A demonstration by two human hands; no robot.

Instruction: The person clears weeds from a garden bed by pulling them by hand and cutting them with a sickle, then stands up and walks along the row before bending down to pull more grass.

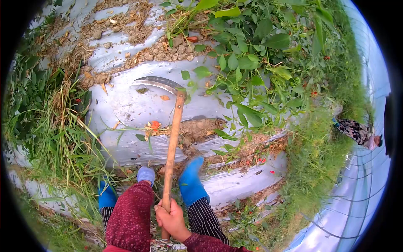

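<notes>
- Left: long grass stems [63, 130] were tangled by the left boot [108, 196]; a careless step could have snagged a foot.
- Left hand [145, 174], near, pale glove: foreshortened, couldn't tell how far open or whether it gripped anything. Being left of the handle, it risked a cut if the blade got dragged back.
- Red fruit [155, 125], just left of the handle: could have been crushed by a low stroke.
- Sickle [173, 140], centre, handle running near to far, blade [159, 81] at the far end, tip pointing left. A low swing might have slit the film; contact with it couldn't be told.
- Right hand [174, 222], near centre, bare: fingers curled round the handle's lower part. With one hand so low, the tool might have twisted if it caught.
- Right boot [192, 178], right of the handle: also exposed to a backward pull.
- Leafy plants [252, 63], far right, close to the blade's neck: a stray stroke could have nicked stems.
- Surface: silvery plastic film [121, 147] over ground, wrinkled, with crumbly soil [178, 48] and dry scraps on top.
- Room: greenhouse-like; at right, weedy growth, another person [354, 130] well apart, ribbed translucent wall [357, 189].
</notes>
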